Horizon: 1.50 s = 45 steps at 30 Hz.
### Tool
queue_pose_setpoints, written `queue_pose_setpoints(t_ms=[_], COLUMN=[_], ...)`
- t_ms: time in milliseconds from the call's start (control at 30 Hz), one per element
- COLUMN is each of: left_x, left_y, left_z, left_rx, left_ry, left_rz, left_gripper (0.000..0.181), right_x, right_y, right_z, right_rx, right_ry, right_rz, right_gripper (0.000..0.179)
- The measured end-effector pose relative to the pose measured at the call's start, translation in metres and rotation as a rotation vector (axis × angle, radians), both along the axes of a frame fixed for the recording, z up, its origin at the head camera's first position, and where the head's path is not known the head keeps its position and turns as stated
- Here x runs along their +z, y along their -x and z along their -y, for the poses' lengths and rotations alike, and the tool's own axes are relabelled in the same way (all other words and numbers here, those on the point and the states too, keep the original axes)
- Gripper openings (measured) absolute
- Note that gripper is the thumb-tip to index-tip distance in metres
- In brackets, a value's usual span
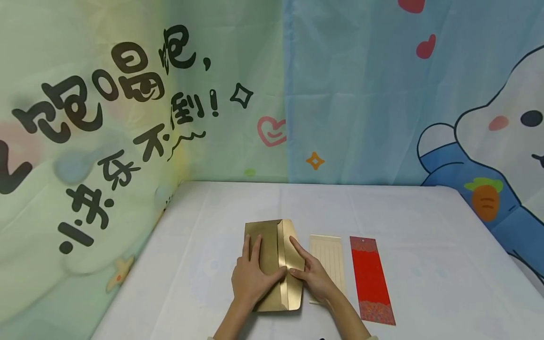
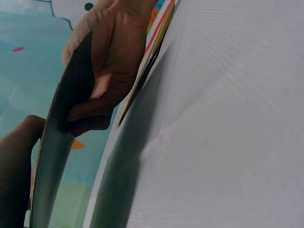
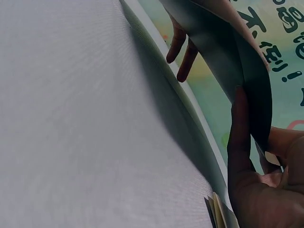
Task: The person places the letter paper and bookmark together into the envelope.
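Both hands hold a flat gold paper envelope (image 1: 268,250), which has a creased flap along its right side. My left hand (image 1: 254,278) lies over its left part, two fingers stretched across the face and the thumb at the flap's crease. The other fingers of that hand hang below the envelope in the right wrist view. With the thumb on the flap, my right hand (image 1: 318,277) pinches the right edge, and a finger (image 3: 240,123) presses the dark underside. Both wrist views show the envelope (image 2: 54,147) raised above the table, casting a shadow.
Just right of the envelope lies a cream stack (image 1: 329,257) with lengthwise lines, its layers showing in the right wrist view. Beside it is a long red strip (image 1: 369,274) with patterned ends. A white cloth covers the table (image 1: 204,283); printed curtains (image 1: 361,94) stand behind and at the left.
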<state>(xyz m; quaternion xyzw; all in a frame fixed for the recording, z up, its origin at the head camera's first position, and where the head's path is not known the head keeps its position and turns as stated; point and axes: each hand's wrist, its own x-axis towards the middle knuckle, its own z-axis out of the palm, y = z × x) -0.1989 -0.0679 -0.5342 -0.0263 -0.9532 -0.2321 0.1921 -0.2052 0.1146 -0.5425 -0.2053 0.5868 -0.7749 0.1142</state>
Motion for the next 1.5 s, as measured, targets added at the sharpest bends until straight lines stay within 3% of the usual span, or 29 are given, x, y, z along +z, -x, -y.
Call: queue_pose_setpoints(t_ms=[300, 533, 700, 800, 967, 1033, 1100, 1267, 1500], left_x=[-0.002, -0.004, -0.007, -0.008, -0.010, -0.010, -0.010, -0.012, -0.017], left_y=[-0.001, 0.001, 0.002, 0.002, 0.004, 0.005, 0.006, 0.006, 0.007], left_z=[0.000, 0.002, 0.003, 0.004, 0.008, 0.010, 0.012, 0.015, 0.014], left_rx=[-0.030, -0.040, -0.024, -0.013, 0.026, 0.040, 0.049, 0.033, 0.014], left_ry=[-0.044, -0.125, -0.122, -0.111, -0.079, -0.060, -0.045, -0.016, 0.050], left_rz=[0.011, 0.006, 0.010, 0.006, 0.022, 0.031, 0.033, 0.061, 0.074], left_gripper=[0.091, 0.083, 0.084, 0.086, 0.089, 0.089, 0.089, 0.090, 0.088], right_x=[-0.001, 0.002, 0.005, 0.009, 0.012, 0.011, 0.008, -0.003, -0.012], right_y=[0.000, 0.000, -0.001, -0.004, -0.011, -0.013, -0.014, -0.015, -0.015], right_z=[0.000, 0.001, 0.001, -0.003, -0.024, -0.033, -0.040, -0.047, -0.048], right_rx=[0.040, 0.007, -0.035, -0.162, -0.624, -0.752, -0.791, -0.725, -0.702], right_ry=[0.013, -0.043, -0.106, -0.216, -0.663, -0.814, -0.910, -1.040, -1.072], right_rz=[-0.008, 0.037, 0.049, 0.005, -0.174, -0.202, -0.208, -0.184, -0.173], right_gripper=[0.079, 0.080, 0.081, 0.077, 0.063, 0.063, 0.065, 0.079, 0.083])
